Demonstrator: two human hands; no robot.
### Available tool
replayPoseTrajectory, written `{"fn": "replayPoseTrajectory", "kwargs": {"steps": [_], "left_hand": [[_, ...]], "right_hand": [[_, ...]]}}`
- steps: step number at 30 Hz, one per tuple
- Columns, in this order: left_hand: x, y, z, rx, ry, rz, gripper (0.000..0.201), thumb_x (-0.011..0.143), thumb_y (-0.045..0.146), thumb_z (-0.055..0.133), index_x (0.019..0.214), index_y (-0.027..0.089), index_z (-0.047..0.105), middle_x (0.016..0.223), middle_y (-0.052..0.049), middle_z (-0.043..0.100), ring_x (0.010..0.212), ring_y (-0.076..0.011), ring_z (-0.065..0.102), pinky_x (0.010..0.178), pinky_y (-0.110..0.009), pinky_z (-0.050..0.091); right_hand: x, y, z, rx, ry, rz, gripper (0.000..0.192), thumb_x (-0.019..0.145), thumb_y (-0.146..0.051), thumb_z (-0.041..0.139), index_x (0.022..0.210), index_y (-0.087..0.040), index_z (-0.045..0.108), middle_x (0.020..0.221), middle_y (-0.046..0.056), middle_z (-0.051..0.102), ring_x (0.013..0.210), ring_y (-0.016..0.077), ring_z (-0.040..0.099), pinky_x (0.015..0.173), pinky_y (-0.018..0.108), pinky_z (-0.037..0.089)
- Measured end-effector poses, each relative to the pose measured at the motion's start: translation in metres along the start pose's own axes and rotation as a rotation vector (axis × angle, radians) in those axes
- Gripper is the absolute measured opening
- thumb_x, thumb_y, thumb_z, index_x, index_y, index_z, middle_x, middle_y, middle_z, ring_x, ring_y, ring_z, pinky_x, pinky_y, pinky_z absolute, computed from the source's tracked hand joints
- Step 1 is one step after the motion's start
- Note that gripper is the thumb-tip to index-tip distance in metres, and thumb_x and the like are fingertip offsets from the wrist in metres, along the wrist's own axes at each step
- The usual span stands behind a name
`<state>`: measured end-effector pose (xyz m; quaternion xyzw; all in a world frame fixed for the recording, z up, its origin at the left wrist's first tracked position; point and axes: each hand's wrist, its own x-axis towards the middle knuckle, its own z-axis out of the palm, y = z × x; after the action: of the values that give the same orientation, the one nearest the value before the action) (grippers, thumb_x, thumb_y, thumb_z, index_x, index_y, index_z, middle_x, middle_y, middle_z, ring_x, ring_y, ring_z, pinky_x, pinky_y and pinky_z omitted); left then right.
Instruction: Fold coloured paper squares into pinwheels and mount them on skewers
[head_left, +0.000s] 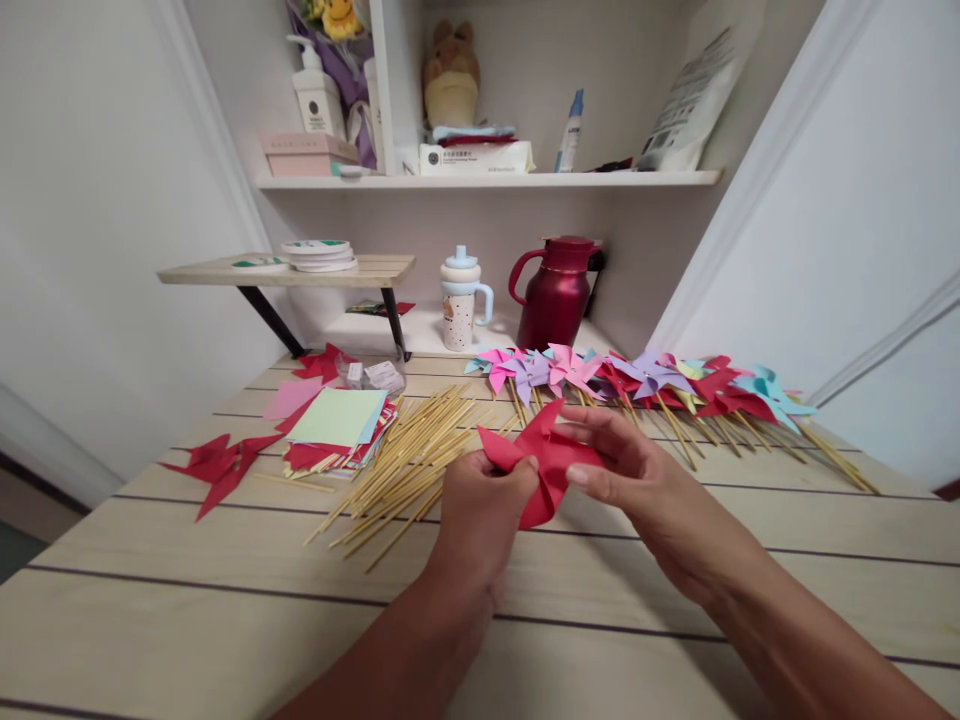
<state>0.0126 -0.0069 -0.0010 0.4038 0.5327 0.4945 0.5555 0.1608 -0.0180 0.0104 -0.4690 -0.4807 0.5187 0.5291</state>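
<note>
A red paper pinwheel [553, 462] is up in front of me, above the table. My left hand [480, 515] grips it from the left, the thumb pressed near its centre. On the other side, my right hand [645, 475] has the right-hand blade between thumb and fingers. Whether a stick is behind the pinwheel is hidden. Thin wooden sticks [409, 455] lie in a loose pile left of my hands. Beyond them sits a stack of coloured paper squares [337, 415], pale green on top. Folded red paper shapes [225, 462] rest farther left.
Several finished pinwheels [574, 370] on sticks lie in a row at the back right. A red thermos jug [556, 300] and a spotted cup [458, 305] stand behind. The small raised shelf [382, 268] carries rolls of tape [320, 255]. Small clear packets [382, 377] lie beneath it.
</note>
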Motion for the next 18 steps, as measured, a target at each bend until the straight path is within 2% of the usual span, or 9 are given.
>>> {"fn": "replayPoseTrajectory", "kwargs": {"steps": [3,6,9,12,15,18], "left_hand": [[0.0015,0.0006,-0.0011,-0.003,-0.001,0.004,0.02,0.069,0.032,0.069,0.073,0.012,0.069,0.07,-0.006,0.067,0.057,-0.012,0.054,0.054,-0.024,0.041],[-0.0006,0.004,-0.0004,0.018,-0.011,0.021,0.019,0.069,0.03,0.069,0.074,0.012,0.071,0.072,-0.006,0.069,0.058,-0.0125,0.056,0.055,-0.023,0.042],[-0.0033,0.0073,0.0005,0.031,-0.024,0.051,0.018,0.069,0.028,0.069,0.076,0.012,0.073,0.074,-0.007,0.071,0.06,-0.0136,0.059,0.056,-0.023,0.043],[-0.005,0.0087,0.0003,0.034,-0.035,0.05,0.018,0.069,0.027,0.069,0.079,0.012,0.074,0.076,-0.008,0.073,0.062,-0.0151,0.061,0.058,-0.025,0.045],[-0.006,0.0089,-0.0004,0.049,-0.03,0.053,0.019,0.071,0.026,0.068,0.081,0.012,0.074,0.075,-0.008,0.073,0.062,-0.0146,0.061,0.057,-0.024,0.045],[-0.0061,0.0092,-0.0005,0.064,-0.014,0.051,0.018,0.072,0.027,0.069,0.08,0.012,0.074,0.074,-0.007,0.073,0.059,-0.0127,0.059,0.055,-0.022,0.043]], "right_hand": [[0.002,-0.0008,-0.0032,0.028,0.028,0.018,0.054,0.078,-0.055,0.072,0.124,-0.032,0.059,0.126,0.008,0.067,0.122,0.0292,0.057,0.107,0.048,0.037],[0.004,0.002,-0.0027,0.034,0.078,0.066,0.047,0.082,-0.06,0.065,0.119,-0.031,0.062,0.12,0.006,0.07,0.12,0.0286,0.058,0.108,0.048,0.034],[0.0045,0.0044,-0.0016,0.03,0.071,0.092,0.039,0.08,-0.057,0.069,0.107,-0.03,0.068,0.112,0.003,0.072,0.113,0.0265,0.06,0.103,0.043,0.038],[0.0026,0.0035,-0.0017,-0.003,-0.009,0.084,0.031,0.08,-0.053,0.07,0.093,-0.025,0.071,0.097,0.003,0.073,0.099,0.0231,0.062,0.094,0.038,0.043],[0.0005,0.0011,-0.0022,-0.046,-0.078,0.063,0.028,0.082,-0.05,0.07,0.082,-0.023,0.069,0.085,0.001,0.07,0.087,0.0186,0.06,0.088,0.033,0.043],[0.0002,-0.0003,-0.0015,-0.067,-0.087,0.057,0.028,0.081,-0.05,0.071,0.078,-0.022,0.067,0.079,-0.001,0.068,0.081,0.0162,0.057,0.083,0.03,0.042]]}}
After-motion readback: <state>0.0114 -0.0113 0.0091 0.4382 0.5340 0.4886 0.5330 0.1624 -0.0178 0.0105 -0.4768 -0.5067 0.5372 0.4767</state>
